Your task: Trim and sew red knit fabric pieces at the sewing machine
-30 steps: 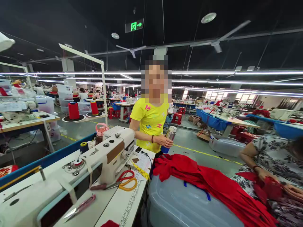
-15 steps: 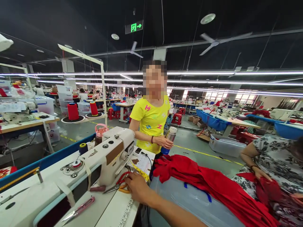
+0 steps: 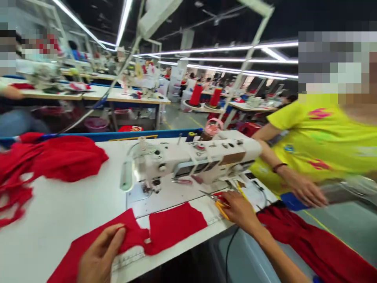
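At the table's near edge, my left hand (image 3: 101, 251) pinches a red fabric piece (image 3: 176, 228) between thumb and fingers. The cloth lies in front of the sewing machine (image 3: 212, 157), with a small white tag near its middle. To the right, my right hand (image 3: 240, 208) is closed around the orange and red handles of a pair of scissors (image 3: 221, 208), whose blades point left toward the machine bed. Thread snips with a pink handle (image 3: 182, 181) lie on the bed under the machine arm.
A heap of red garments (image 3: 67, 157) covers the table's left side. More red cloth (image 3: 318, 232) drapes over a clear plastic bin (image 3: 250, 251) at right. A person in a yellow shirt (image 3: 312, 137) stands close beyond the machine's right end.
My view has swung left and down, bringing my left hand and the red fabric into sight. My right hand is still at the scissors. The standing person now appears farther right.
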A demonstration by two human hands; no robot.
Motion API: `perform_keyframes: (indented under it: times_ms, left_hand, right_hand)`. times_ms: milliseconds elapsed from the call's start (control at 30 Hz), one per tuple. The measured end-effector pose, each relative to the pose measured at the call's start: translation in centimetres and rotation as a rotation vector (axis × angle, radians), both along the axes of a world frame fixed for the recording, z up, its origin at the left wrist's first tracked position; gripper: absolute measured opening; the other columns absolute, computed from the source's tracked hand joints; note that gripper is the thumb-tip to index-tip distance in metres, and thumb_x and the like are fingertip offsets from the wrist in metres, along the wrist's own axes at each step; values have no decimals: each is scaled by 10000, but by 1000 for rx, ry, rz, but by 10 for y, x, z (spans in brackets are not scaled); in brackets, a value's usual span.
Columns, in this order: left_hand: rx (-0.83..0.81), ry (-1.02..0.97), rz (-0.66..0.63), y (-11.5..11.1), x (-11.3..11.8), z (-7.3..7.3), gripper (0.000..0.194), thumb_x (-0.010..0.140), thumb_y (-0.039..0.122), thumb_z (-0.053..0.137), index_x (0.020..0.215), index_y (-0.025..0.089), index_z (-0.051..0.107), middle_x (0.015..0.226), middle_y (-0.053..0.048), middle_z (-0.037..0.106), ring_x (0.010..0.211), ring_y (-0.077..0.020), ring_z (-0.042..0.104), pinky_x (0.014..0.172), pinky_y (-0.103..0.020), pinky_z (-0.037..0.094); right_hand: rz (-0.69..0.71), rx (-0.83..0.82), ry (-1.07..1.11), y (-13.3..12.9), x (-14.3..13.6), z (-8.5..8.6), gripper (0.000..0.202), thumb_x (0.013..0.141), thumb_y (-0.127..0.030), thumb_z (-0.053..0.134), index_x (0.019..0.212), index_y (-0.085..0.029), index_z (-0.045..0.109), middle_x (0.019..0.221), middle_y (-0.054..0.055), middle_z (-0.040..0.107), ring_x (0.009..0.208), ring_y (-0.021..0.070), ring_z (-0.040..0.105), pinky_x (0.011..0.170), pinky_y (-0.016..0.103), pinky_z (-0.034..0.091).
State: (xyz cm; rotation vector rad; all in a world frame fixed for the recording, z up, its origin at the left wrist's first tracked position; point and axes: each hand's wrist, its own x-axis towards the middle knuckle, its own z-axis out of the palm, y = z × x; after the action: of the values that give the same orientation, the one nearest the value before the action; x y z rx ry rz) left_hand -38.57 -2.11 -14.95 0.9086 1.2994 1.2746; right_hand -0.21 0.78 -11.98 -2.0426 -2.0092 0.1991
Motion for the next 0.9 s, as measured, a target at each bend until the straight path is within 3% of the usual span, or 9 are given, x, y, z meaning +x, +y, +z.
perform_keyframes:
  times_ms: [33,100,200,300,400,500,633,767,900]
  left_hand:
    - [-29,2,59,-7,-5,-2,420,771,533,793,961,176,683,926,-15,694,898,-207,649,787,-277,548]
    - [-51,-45,70,-12,-7,-1,405,752,539,802,917,187,690,879,-8,695,864,-191,637,783,-247,531]
    - [-22,-39,60,-13,-1,4,388,787,545,763,890,178,691,859,-25,679,829,-178,622,768,-240,524]
    - [22,86,75,-16,3,5,372,809,539,737,884,177,694,880,-34,667,843,-177,615,772,-230,510]
    - [76,212,60,-21,-1,3,325,852,516,696,893,193,694,896,-29,662,861,-174,612,794,-226,497]
    - [139,279,36,-24,-4,3,271,897,479,652,888,211,689,877,-19,660,855,-170,616,803,-228,496]
    - [190,318,62,-27,-4,5,228,894,446,663,883,222,702,902,-22,670,872,-173,621,800,-223,495]
    - [104,209,-9,-28,-3,10,257,885,468,668,903,214,699,933,-33,678,889,-191,622,823,-249,490]
    - [-22,49,-128,-25,-5,19,316,874,505,667,909,193,700,897,-42,675,875,-198,608,831,-268,485]
  right_hand:
    - [33,-19,49,0,-9,-4,110,811,-254,545,794,-173,616,794,139,631,765,268,589,722,403,457]
    - [92,-46,352,-4,-37,-11,219,868,-407,547,800,-204,593,752,92,628,677,230,580,651,365,464]
    - [171,-108,777,-18,-102,-12,292,845,-495,650,848,-208,595,854,75,665,782,224,638,717,333,511]
    - [246,-119,948,-21,-169,0,350,807,-506,726,804,-202,554,856,50,642,815,206,610,721,303,500]
    - [283,-180,1038,-14,-212,15,419,733,-544,787,827,-205,560,775,16,596,769,188,564,654,277,479]
    - [291,-255,1121,-10,-233,21,429,696,-528,821,795,-206,554,693,-11,550,724,175,540,607,257,467]
    - [341,-286,1308,-9,-241,11,339,740,-408,812,759,-199,547,788,8,621,728,157,559,611,244,484]
    - [354,-232,1410,-7,-240,-3,231,761,-278,782,770,-192,568,818,10,665,740,145,589,670,243,479]
    - [350,-182,1410,-6,-242,-5,170,778,-242,732,777,-192,570,823,10,665,739,144,592,677,250,467]
